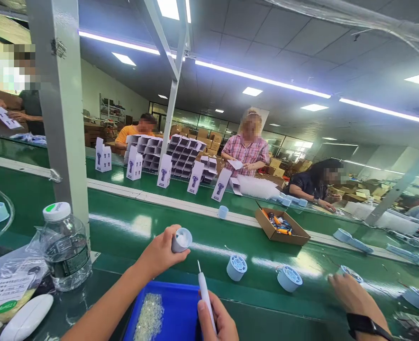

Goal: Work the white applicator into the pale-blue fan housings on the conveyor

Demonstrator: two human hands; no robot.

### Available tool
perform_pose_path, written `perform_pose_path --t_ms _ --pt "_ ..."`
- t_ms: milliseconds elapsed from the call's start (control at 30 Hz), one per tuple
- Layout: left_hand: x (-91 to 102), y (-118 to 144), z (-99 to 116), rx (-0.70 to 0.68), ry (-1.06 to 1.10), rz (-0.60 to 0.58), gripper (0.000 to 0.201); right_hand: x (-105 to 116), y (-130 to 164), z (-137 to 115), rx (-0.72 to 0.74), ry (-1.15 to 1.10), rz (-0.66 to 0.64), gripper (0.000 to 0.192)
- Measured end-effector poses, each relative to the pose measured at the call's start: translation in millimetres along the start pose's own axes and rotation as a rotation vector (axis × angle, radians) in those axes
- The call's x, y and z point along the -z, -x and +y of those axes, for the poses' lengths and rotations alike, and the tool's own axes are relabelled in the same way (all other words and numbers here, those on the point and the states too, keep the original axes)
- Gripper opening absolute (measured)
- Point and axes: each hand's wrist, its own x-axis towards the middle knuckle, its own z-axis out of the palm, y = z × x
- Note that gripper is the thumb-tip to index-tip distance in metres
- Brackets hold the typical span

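Stretching across a lit workshop, the green desk (131, 222) carries white boxes (164, 171). The left hand (159, 253) grips a small cap (181, 239); the right hand (218, 322) is closed on a white pen tool (205, 296) above a blue tray (176, 308).

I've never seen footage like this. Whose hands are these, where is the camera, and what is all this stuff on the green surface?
The camera sits on a worker's head, looking down at their own bare hands. The left hand holds a small pale round part; the right hand holds a thin white pen-like tool. Below lies a blue tray with tiny clear pieces. On the green conveyor belt stand similar round parts and an open cardboard box. A water bottle stands on the left. The hand with a watch on the right belongs to a co-worker.
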Motion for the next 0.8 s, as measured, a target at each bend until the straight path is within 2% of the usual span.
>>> perform_pose_path --t_ms 100,167,300,467,533,600,700,800 --pt "1.5 -2 -14 0.07 -0.098 -0.084 0.034 4 1 -9 -0.025 -0.028 -0.024 0.053" --pt "0.0 -2 -28 0.058 -0.174 -0.119 0.03 7 1 -14 -0.054 -0.043 -0.053 0.044" --pt "-13.1 2 -47 0.003 -0.174 -0.155 0.038 8 2 -20 -0.027 -0.023 -0.098 0.028" --pt "-25.1 1 -42 -0.079 -0.094 -0.254 0.043 0 5 -23 -0.006 -0.098 -0.263 0.028" --pt "-20.0 -3 -39 -0.072 -0.116 -0.216 0.039 -4 6 -23 -0.01 -0.105 -0.35 0.027" --pt "-9.0 -6 -40 0.012 -0.194 -0.115 0.032 -7 5 -23 -0.004 -0.101 -0.397 0.026" --pt "14.0 -9 -46 0.254 -0.356 0.029 0.026 -9 5 -24 0.017 -0.094 -0.422 0.023" --pt "36.3 -9 -56 0.488 -0.476 0.089 0.03 -9 5 -24 0.028 -0.092 -0.427 0.021"
